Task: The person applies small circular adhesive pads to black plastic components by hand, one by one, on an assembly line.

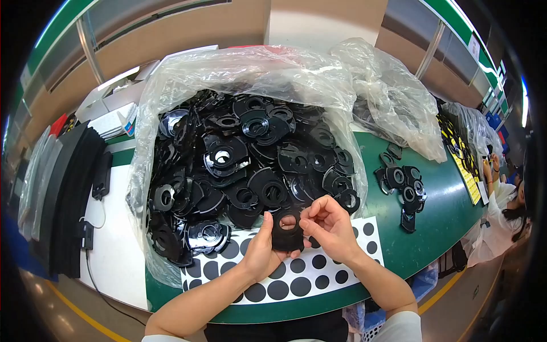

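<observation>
Ideally, the left hand (261, 255) should brace the black plastic part (286, 242) firmly while the right hand (331, 232) works gently at its rim. The part sits within the left grip, pinched between thumb at nine o'clock and fingers at six. The right grip's fingertips are at its three o'clock edge; whether they pinch anything, I cannot tell.

Left fingers (265, 229) hold 1 black part (286, 241), right fingers (311, 226) at its edge.
</observation>
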Demonstrator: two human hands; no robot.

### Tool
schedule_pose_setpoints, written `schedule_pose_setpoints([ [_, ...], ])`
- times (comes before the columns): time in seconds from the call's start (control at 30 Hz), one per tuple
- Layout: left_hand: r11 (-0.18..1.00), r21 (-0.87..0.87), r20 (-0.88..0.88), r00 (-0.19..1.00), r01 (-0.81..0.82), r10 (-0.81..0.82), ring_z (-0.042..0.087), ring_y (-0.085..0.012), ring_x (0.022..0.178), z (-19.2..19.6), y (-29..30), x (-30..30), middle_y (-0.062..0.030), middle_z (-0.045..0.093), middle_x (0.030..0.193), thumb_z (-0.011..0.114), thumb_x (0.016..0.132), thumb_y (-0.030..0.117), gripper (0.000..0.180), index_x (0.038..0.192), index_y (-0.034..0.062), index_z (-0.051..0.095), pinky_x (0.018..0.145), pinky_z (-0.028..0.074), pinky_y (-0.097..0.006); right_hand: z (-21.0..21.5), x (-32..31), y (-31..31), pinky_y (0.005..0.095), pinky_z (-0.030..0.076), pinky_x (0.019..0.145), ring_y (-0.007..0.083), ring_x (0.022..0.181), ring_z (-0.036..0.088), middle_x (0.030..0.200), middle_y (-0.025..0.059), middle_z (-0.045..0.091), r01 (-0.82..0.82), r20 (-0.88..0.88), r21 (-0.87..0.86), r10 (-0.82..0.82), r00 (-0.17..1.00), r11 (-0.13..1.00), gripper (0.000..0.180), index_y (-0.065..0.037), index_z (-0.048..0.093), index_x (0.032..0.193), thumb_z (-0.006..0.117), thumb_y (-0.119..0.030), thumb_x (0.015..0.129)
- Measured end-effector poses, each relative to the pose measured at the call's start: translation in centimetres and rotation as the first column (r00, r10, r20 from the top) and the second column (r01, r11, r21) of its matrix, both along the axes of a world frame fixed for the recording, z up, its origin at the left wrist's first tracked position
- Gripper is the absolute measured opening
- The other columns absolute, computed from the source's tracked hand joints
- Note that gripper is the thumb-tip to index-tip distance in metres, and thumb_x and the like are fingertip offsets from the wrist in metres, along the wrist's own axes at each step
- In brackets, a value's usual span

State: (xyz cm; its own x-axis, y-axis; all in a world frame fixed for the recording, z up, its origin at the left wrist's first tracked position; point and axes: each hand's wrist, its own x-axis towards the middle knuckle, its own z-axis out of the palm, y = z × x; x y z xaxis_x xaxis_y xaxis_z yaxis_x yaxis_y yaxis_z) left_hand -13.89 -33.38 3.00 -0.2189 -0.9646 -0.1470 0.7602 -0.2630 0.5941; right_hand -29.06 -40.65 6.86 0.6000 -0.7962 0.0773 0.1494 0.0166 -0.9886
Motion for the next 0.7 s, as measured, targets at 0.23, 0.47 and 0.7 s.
schedule_pose_setpoints([
  [0.23, 1.000, 0.008, 0.020, 1.000, -0.017, 0.017, 0.057, -0.0222, 0.092, -0.04, -0.05, -0.02, -0.0105, 0.056, 0.106, 0.012, 0.097, 0.055, 0.062, 0.114, 0.0062, 0.046, 0.067, 0.042, -0.031, -0.31, 0.01, -0.01, 0.0199, 0.046, 0.055, 0.0080, 0.061, 0.055, 0.084, 0.0057, 0.057, -0.016, -0.042, -0.043, 0.015, 0.999, 0.999, 0.024, -0.007, 0.040, 0.088, 0.061, 0.003, 0.084],
  [0.47, 0.998, 0.040, 0.018, 0.999, -0.039, 0.038, 0.054, -0.0235, 0.091, 0.21, -0.09, -0.11, -0.0116, 0.053, 0.105, 0.016, 0.096, 0.056, 0.058, 0.107, 0.0065, 0.045, 0.069, 0.041, -0.034, -0.53, 0.08, -0.11, 0.0190, 0.045, 0.054, 0.0073, 0.060, 0.054, 0.083, 0.0064, 0.057, -0.011, -0.032, -0.031, 0.010, 0.999, 0.999, 0.025, -0.007, 0.038, 0.087, 0.061, 0.003, 0.084],
  [0.7, 0.999, 0.025, 0.026, 0.999, -0.030, 0.030, 0.054, -0.0232, 0.091, 0.11, -0.08, -0.10, -0.0114, 0.053, 0.105, 0.016, 0.096, 0.055, 0.057, 0.106, 0.0066, 0.045, 0.069, 0.041, -0.034, -0.44, 0.21, 0.01, 0.0199, 0.044, 0.054, 0.0065, 0.057, 0.052, 0.083, 0.0057, 0.059, -0.001, 0.007, 0.011, 0.001, 1.000, 1.000, 0.021, -0.006, 0.041, 0.085, 0.061, 0.002, 0.084],
])
